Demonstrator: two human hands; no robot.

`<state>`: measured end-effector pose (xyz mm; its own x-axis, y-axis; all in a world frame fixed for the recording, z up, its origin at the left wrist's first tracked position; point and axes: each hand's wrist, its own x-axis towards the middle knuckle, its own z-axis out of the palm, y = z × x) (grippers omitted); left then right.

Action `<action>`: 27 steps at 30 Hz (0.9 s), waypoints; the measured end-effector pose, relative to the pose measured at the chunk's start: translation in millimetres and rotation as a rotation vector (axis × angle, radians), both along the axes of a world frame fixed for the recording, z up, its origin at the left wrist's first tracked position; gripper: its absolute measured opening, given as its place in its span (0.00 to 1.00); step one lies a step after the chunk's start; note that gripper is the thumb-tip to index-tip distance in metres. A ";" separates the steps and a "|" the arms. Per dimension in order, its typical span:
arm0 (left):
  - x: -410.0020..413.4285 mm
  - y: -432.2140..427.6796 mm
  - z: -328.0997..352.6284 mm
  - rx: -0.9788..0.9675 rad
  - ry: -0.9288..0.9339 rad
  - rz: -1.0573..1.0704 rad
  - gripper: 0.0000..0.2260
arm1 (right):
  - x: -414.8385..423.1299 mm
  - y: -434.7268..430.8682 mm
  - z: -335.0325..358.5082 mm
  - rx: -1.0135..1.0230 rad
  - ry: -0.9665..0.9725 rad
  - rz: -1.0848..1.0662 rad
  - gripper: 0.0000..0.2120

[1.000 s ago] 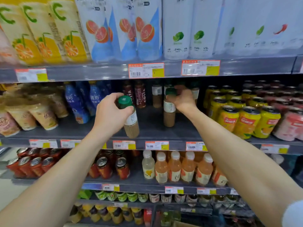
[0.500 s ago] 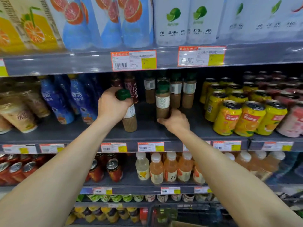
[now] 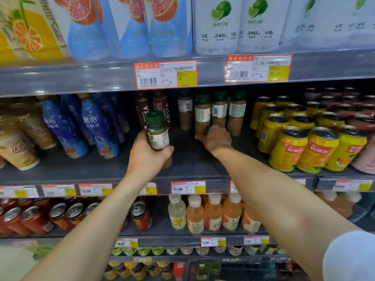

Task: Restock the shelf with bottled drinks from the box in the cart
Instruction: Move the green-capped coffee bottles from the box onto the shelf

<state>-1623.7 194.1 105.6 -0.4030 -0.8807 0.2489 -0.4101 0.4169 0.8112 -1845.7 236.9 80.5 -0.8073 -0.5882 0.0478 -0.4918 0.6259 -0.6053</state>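
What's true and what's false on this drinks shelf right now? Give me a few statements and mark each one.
1. The left hand holds a green-capped bottle. True.
2. The right hand is lifting a yellow can. False: it is at the foot of the standing bottles on the shelf. The yellow cans sit apart to its right.
3. Left of the held bottle stand blue bottles. True.
4. Red cans fill the top row. False: the red cans are at lower left. Up top stand tall packs with fruit pictures.
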 end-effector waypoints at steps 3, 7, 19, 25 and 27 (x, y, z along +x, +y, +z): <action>6.4 -3.9 -21.9 0.022 -0.151 0.030 0.29 | -3.2 -2.0 -0.9 -0.023 0.009 -0.002 0.24; 6.7 -12.9 -38.1 0.035 -0.304 0.047 0.26 | -6.5 -2.4 -4.6 -0.053 0.005 -0.025 0.26; -50.3 -45.6 -37.5 0.000 -0.368 -0.018 0.25 | 40.7 74.9 -7.9 0.165 0.151 0.229 0.23; -88.6 -66.0 -41.0 -0.033 -0.356 -0.047 0.28 | 40.7 108.1 -16.3 0.169 0.173 0.495 0.39; -99.7 -71.7 -43.0 -0.052 -0.345 -0.031 0.26 | 38.3 109.3 -18.8 0.183 0.217 0.523 0.39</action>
